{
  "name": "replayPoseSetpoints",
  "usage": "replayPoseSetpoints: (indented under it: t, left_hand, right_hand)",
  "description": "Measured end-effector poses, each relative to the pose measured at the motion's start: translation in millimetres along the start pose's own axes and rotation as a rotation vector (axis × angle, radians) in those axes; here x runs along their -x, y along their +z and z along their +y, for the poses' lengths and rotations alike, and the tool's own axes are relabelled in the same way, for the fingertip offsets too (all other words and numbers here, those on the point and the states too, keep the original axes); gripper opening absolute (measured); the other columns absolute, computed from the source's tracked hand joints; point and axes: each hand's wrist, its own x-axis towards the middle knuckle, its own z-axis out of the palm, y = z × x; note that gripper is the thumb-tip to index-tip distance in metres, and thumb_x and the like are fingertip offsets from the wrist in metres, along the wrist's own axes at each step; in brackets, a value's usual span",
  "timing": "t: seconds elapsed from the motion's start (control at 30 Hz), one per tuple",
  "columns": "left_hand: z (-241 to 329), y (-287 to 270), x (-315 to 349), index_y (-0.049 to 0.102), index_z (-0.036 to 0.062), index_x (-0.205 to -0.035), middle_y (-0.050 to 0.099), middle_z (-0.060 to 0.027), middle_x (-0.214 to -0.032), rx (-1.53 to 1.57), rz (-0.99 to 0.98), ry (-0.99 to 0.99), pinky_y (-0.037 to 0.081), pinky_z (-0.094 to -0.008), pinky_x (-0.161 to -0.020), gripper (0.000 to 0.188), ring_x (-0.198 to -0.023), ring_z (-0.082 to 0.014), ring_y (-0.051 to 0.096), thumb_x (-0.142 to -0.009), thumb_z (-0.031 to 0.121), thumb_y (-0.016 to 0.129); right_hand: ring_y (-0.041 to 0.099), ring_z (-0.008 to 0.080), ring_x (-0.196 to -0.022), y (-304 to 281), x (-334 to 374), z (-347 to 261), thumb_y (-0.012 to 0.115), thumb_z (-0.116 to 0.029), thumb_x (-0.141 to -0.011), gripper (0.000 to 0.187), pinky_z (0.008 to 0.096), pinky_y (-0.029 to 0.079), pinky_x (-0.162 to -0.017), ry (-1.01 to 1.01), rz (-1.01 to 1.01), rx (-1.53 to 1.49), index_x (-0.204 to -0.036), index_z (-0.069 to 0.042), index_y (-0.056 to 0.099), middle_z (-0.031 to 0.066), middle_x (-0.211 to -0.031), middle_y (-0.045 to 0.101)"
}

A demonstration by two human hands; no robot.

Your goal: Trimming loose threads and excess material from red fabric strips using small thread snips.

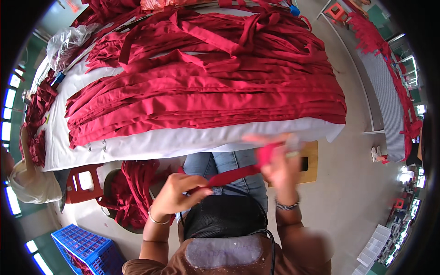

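Note:
A red fabric strip [233, 176] stretches between my hands above my lap. My left hand [178, 195] has its thumb and fingers closed on the strip's left end. At the other end, my right hand [280, 167] is smeared by motion, with red cloth bunched at its fingers and one finger pointing left. A small pale thing by its fingers is too blurred to name. Beyond both hands, long red fabric strips [206, 101] lie in layered rows on a table with a white cover [192, 145].
Red cloth fills a round container [133, 192] at my left, beside a red stool [84, 184] and a blue plastic crate [87, 245]. A person [34, 181] sits at the table's left. Clear plastic bags [68, 43] lie far left. Another table [382, 87] stands right.

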Motion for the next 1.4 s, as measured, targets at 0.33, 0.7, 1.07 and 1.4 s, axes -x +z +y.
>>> replayPoseSetpoints:
  t: [0.33, 0.7, 1.07, 1.4]
  left_hand:
    - [-0.1, -0.5, -4.1, 0.062, 0.003, -0.082, 0.058, -0.0095, -0.059, -0.215, -0.031, -0.011, 0.044, -0.0306, -0.047, 0.021, -0.05, -0.0242, 0.059, -0.077, 0.016, 0.077]
    - [-50.1, -192.5, 85.3, 0.05, 0.0031, -0.075, 0.049, 0.0012, -0.065, 0.051, 0.407, -0.106, 0.033, -0.0213, -0.048, 0.042, -0.053, -0.0057, 0.043, -0.075, 0.032, 0.08]
    - [-22.2, -148.5, -14.6, 0.052, 0.0028, -0.077, 0.044, 0.004, -0.053, -0.068, 0.386, -0.304, 0.03, -0.0191, -0.036, 0.02, -0.038, -0.0031, 0.038, -0.095, 0.012, 0.055]
    - [-17.5, -158.8, 5.3, 0.052, -0.0001, -0.085, 0.05, 0.0011, -0.072, -0.011, 0.249, -0.105, 0.034, -0.0181, -0.049, 0.033, -0.057, -0.0027, 0.043, -0.083, 0.023, 0.074]
  right_hand:
    - [0.051, 0.0073, -0.083, -8.9, -11.0, -5.7, 0.055, -0.014, -0.093, 0.01, 0.0228, 0.041, -0.074, -0.136, 0.029, 0.482, -0.095, -0.005, 0.055, 0.0015, -0.087, 0.054]
    - [0.062, 0.0367, -0.086, -315.0, -154.8, -223.1, 0.055, -0.042, -0.092, 0.048, 0.0421, 0.047, -0.078, -0.876, 1.178, 1.216, -0.103, 0.004, 0.06, 0.0215, -0.095, 0.065]
    - [0.064, 0.0288, -0.091, -195.3, -175.9, -131.3, 0.062, -0.031, -0.09, 0.028, 0.0349, 0.049, -0.079, -0.793, 0.661, 1.45, -0.098, -0.005, 0.067, 0.0113, -0.097, 0.067]
    - [0.063, 0.015, -0.072, -74.5, -108.9, -59.7, 0.07, 0.009, -0.069, 0.027, 0.0259, 0.052, -0.059, -0.818, -0.208, 1.219, -0.093, -0.002, 0.065, 0.0068, -0.102, 0.064]
